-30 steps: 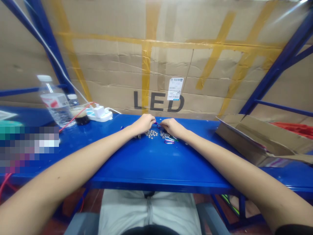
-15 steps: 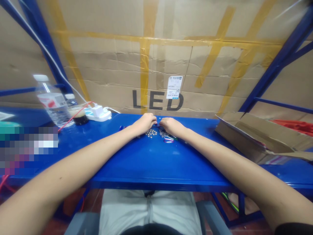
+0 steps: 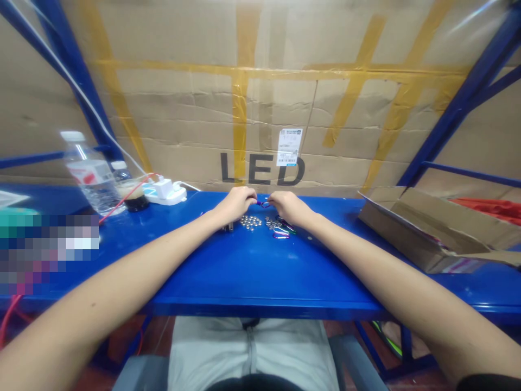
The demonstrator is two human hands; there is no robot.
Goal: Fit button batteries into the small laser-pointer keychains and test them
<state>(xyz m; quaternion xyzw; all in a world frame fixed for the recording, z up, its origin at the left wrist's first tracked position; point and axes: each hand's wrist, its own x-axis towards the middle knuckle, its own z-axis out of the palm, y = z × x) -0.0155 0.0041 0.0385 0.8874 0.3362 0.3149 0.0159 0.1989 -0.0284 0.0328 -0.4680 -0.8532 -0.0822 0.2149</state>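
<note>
Between my two hands, near the back of the table, is a small purple-blue carabiner [image 3: 264, 205]. My left hand [image 3: 240, 202] pinches its left end, and my right hand [image 3: 288, 207] has its fingers closed at the other end. Just below my left hand lies a cluster of small metal rings [image 3: 251, 222]. Small silvery metal pieces [image 3: 272, 223] lie beside them, toward my right hand. Coloured carabiners [image 3: 280, 235] rest close to my right wrist. Some small brassy parts [image 3: 228, 227], too small to name, are partly covered by my left wrist.
On the left of the blue table [image 3: 260, 271] stand a water bottle [image 3: 91, 179], a small bottle of dark liquid [image 3: 132, 190] and a white power strip [image 3: 171, 194]. An open cardboard box [image 3: 419, 233] sits on the right. Taped cardboard [image 3: 183, 119] rises behind.
My hands have drawn slightly apart, and the carabiner between them now shows more clearly. The rings below my left hand are less covered.
</note>
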